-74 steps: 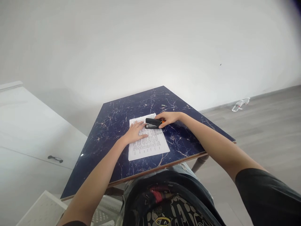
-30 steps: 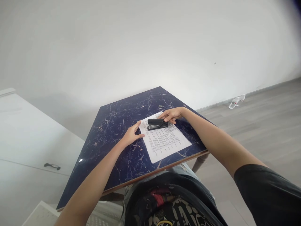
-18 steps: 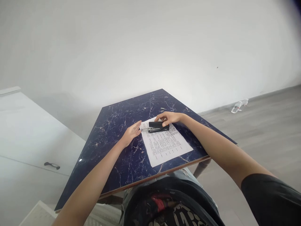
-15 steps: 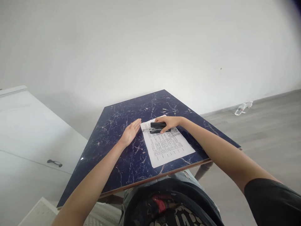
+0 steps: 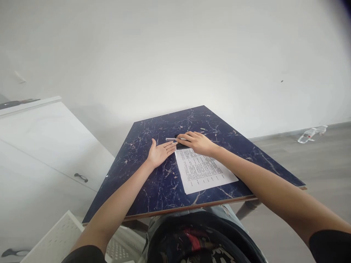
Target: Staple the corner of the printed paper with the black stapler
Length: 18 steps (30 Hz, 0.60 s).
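My right hand [image 5: 199,143] is closed around a black stapler [image 5: 181,147] over the top edge of the papers, covering most of it. A thin metal part [image 5: 170,139] of the stapler sticks out to the left. My left hand [image 5: 159,154] is open, palm turned up and thumb apart, its fingertips just beneath the metal part; whether they touch it I cannot tell. Printed papers [image 5: 205,171] lie under the stapler and my right hand. Beyond my right hand lies a small greyish strip [image 5: 203,128], too small to make out.
The blue marbled table [image 5: 156,193] has a brown edge near my lap. A white cabinet [image 5: 55,146] stands on the left, with a white perforated chair or crate [image 5: 59,237] below it. A clear plastic item [image 5: 311,134] lies on the floor at right, by the wall.
My right hand has turned over the stapler, moving it toward the papers' top edge. My left hand has rolled palm up, its fingers now beneath the stapler's metal part. The view has shifted left.
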{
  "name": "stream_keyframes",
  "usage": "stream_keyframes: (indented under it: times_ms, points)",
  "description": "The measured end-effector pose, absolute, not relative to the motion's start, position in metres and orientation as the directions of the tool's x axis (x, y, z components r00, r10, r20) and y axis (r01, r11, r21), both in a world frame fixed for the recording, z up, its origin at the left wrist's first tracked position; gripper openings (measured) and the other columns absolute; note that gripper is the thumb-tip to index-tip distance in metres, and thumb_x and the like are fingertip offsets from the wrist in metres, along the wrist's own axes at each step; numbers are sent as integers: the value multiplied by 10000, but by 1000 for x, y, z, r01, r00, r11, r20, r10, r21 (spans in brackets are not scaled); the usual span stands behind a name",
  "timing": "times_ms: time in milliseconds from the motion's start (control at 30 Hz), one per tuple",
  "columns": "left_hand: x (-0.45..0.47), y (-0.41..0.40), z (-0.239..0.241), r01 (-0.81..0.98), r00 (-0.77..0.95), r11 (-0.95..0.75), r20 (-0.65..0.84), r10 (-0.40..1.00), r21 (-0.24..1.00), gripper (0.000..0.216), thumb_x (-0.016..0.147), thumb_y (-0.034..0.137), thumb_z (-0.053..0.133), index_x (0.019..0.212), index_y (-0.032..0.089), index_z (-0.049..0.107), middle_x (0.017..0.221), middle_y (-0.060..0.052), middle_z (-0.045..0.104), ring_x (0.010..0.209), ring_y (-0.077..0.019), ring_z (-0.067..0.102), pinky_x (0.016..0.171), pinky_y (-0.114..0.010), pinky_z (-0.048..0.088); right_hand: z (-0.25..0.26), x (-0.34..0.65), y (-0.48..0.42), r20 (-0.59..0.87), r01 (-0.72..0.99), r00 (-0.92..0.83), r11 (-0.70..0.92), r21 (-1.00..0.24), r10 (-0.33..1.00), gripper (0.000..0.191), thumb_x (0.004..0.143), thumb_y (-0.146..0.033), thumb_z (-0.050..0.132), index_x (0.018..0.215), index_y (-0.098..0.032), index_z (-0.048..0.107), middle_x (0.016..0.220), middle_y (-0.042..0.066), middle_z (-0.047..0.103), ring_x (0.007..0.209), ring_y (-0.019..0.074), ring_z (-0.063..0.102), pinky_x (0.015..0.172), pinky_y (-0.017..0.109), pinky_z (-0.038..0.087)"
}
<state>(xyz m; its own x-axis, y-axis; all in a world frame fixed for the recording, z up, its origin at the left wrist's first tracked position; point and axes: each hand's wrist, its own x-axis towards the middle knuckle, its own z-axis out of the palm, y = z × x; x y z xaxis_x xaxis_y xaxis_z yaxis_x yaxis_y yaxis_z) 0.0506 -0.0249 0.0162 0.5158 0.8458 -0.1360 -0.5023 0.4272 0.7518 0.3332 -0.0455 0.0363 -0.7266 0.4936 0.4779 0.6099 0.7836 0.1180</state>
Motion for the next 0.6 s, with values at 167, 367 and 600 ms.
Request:
stream_keyframes:
  times_ms: [167, 367, 600]
  points:
    - [51, -27, 17, -448, 564, 468, -166, 809, 762, 1071, 1032, 798, 171, 1548, -103, 433, 1431, -344, 634, 1427, -381, 590, 1242, -474, 443, 32, 330, -47, 379, 542, -827, 769, 340, 415, 719, 994, 48, 446, 1612, -320, 429, 1661, 49, 491, 1395, 326, 540, 1063, 525, 558]
    - [52, -23, 6, -373, 548, 352, -102, 830, 858, 425, 1123, 308, 437, 1379, 36, 641, 1402, -227, 696, 1422, -300, 609, 1299, -454, 389, 32, 333, -43, 461, 622, -745, 753, 217, 483, 826, 916, 94, 507, 1607, -354, 447, 1674, 38, 469, 1403, 346, 534, 1101, 558, 529]
    - [24, 0, 2, 74, 238, -119, 98, 966, 990, 290, 1079, 258, 504, 1243, 106, 689, 1253, -209, 769, 1127, -287, 775, 1133, -512, 549, 33, 351, -32, 500, 581, -514, 712, -394, 697, 383, 921, -161, 631, 1293, -197, 713, 1234, 139, 688, 987, 283, 701, 822, 456, 597]
